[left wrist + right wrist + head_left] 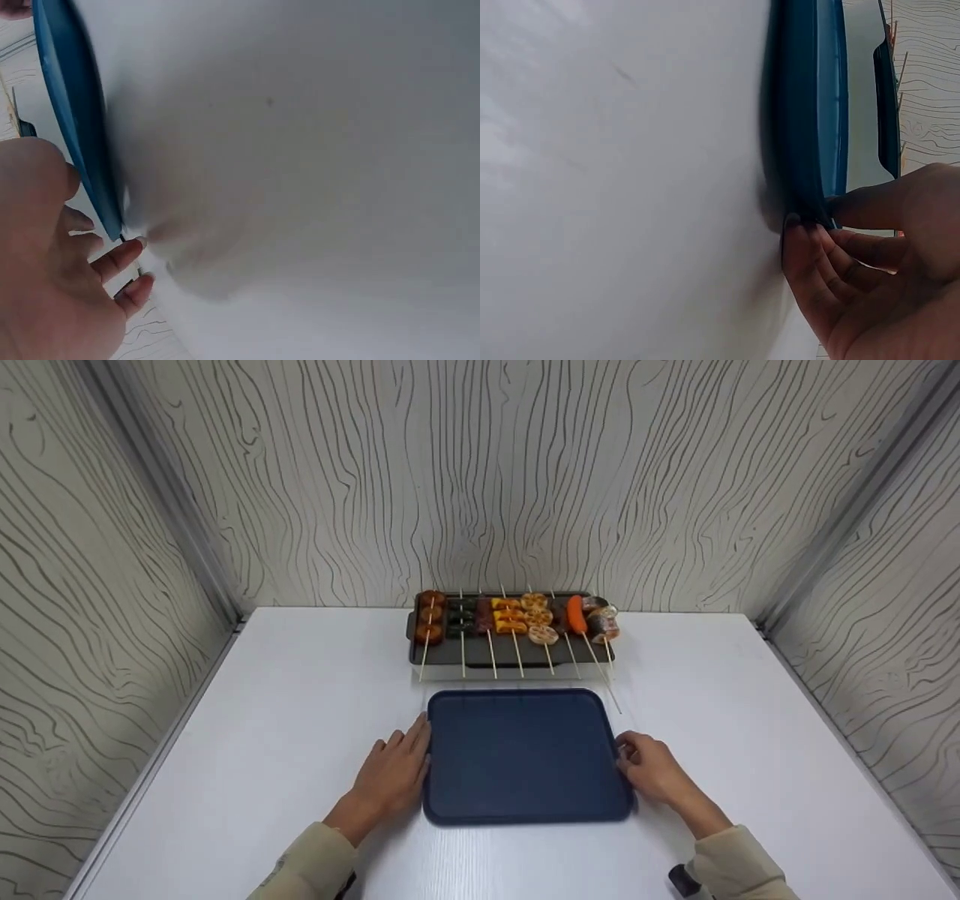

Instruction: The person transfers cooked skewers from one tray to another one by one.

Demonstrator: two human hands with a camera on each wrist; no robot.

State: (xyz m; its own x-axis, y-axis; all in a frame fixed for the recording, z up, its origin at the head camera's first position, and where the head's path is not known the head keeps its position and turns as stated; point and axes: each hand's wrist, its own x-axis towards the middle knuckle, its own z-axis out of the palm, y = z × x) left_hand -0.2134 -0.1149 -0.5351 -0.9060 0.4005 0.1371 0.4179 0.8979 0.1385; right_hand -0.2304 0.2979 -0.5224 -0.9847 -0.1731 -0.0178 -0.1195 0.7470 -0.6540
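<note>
A dark blue rectangular tray (529, 757) lies on the white table in the head view. My left hand (395, 769) is at its left edge, with fairly straight fingers laid along the side. In the left wrist view those fingers (118, 259) extend past the end of the tray's rim (82, 120). On the opposite side, my right hand (652, 769) pinches the right rim. The right wrist view has the thumb over the rim (810, 150) and the curled fingers (806, 262) below it.
Behind the tray stands a dark grill plate (495, 655) on a pale base. Several food skewers lie across it, including a sausage skewer (576, 615) whose stick juts toward the tray's far right corner. Wood-patterned panels (450, 480) enclose the table (300, 690) at the back and sides.
</note>
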